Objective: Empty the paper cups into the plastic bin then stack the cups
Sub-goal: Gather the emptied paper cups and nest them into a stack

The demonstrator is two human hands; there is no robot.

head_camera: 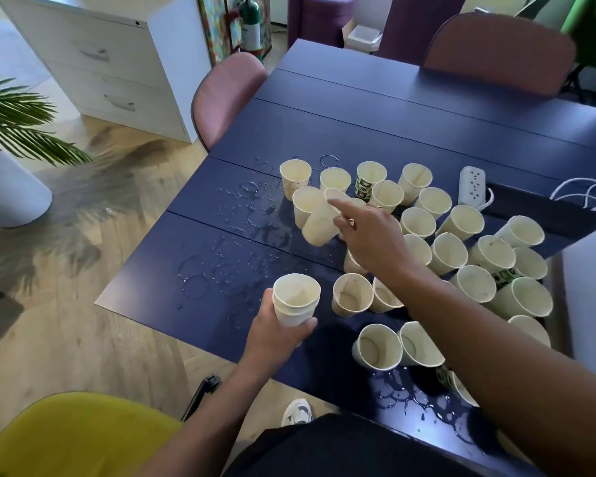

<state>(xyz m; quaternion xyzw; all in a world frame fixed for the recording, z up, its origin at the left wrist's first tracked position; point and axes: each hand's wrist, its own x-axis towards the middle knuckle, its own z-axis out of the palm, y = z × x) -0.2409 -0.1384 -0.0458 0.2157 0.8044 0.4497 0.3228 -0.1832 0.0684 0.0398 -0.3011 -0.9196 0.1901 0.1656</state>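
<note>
Only green-printed cup [368, 180] shows unreadable markings.

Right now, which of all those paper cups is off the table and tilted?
The plain cup pinched in the right hand, near the far-left cluster: it hangs tilted above the wet tabletop, while the table's others stand upright.

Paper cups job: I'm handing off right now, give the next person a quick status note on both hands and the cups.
Left hand grips a short stack of nested cups, held upright above the table's near edge.
Right hand holds a single tilted cup over the far group.
Done: a few cups stacked; water rings and puddles mark the blue table.
Left: many loose cups stand on the right side, some seemingly with liquid. The plastic bin is not in view. Watch the power strip near the wet cups.
</note>
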